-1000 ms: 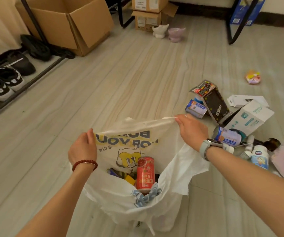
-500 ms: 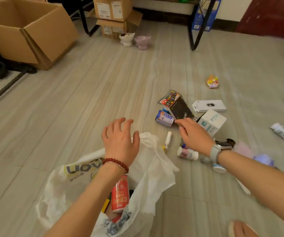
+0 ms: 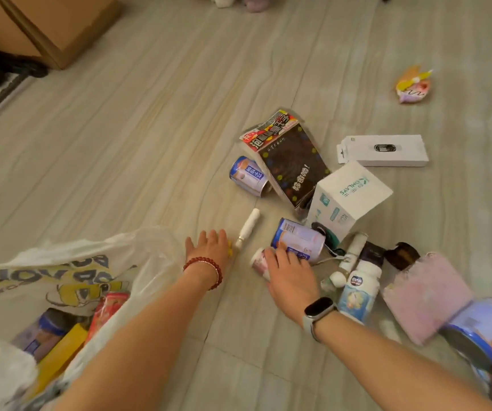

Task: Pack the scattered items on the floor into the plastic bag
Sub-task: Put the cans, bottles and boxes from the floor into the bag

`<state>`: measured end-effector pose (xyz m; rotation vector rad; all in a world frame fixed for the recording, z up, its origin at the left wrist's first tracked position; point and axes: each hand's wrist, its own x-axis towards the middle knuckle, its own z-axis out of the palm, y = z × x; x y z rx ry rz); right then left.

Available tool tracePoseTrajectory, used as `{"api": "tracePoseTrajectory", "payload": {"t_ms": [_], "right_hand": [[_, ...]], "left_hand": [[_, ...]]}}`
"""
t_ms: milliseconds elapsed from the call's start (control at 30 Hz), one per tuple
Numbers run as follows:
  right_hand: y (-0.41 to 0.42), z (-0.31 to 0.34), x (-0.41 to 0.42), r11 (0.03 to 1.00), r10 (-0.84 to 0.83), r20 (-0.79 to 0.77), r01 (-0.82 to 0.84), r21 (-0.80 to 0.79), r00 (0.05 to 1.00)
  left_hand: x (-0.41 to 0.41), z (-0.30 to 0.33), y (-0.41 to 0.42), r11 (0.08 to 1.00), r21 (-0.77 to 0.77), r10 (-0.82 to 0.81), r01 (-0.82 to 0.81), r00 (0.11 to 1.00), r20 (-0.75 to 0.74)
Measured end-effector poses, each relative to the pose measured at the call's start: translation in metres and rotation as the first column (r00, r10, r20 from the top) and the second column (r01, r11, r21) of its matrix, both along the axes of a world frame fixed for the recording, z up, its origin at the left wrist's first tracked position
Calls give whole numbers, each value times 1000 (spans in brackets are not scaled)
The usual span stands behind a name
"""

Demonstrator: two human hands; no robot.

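- The left hand [image 3: 209,247] is flat and open, holding nothing, next to the white tube [image 3: 247,228].
- The right hand [image 3: 289,277] lies on a small pot [image 3: 259,262], fingers on the can [image 3: 298,238]; its hold is unclear.
- Grab one thing tight, then drop it in the plastic bag [image 3: 61,280] at the floor's near left.

Left wrist: red bead bracelet [image 3: 204,269]. Right wrist: grey-strapped smartwatch [image 3: 319,310].
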<state>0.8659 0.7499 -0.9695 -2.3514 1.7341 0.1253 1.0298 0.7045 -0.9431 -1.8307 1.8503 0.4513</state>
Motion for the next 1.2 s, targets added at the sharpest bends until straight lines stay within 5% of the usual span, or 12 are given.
{"api": "tracePoseTrajectory", "payload": {"t_ms": [167, 300, 467, 667, 733, 800, 900, 967, 1100, 1200], "right_hand": [[3, -3, -13, 984, -62, 195, 27, 178, 979], [8, 20, -12, 916, -285, 517, 70, 395, 807], [4, 58, 27, 942, -315, 810, 61, 329, 494], [26, 119, 103, 986, 34, 958, -165, 13, 285], [35, 133, 121, 953, 214, 929, -272, -132, 300], [42, 137, 142, 899, 371, 826, -389, -203, 425], [43, 126, 179, 877, 334, 614, -474, 76, 715], [35, 115, 197, 889, 291, 482, -420, 184, 827], [29, 104, 197, 880, 315, 483, -442, 173, 817], [34, 120, 171, 901, 336, 674, -432, -27, 658]], "left_hand": [[-20, 6, 5, 986, -151, 50, -66, 993, -105], [-25, 66, 14, 921, -372, 3, -114, 958, -286], [31, 137, 52, 826, -508, 63, -242, 937, -345], [124, 139, 135, 660, -533, 293, -530, 834, -466], [147, 128, 151, 591, -507, 382, -627, 772, -508], [166, 114, 157, 561, -446, 464, -697, 711, -528], [185, 90, 152, 610, -338, 530, -717, 686, -498], [193, 80, 148, 663, -292, 556, -689, 715, -425], [200, 80, 146, 526, -364, 562, -769, 636, -529], [191, 94, 137, 441, -467, 421, -766, 636, -647]]}}
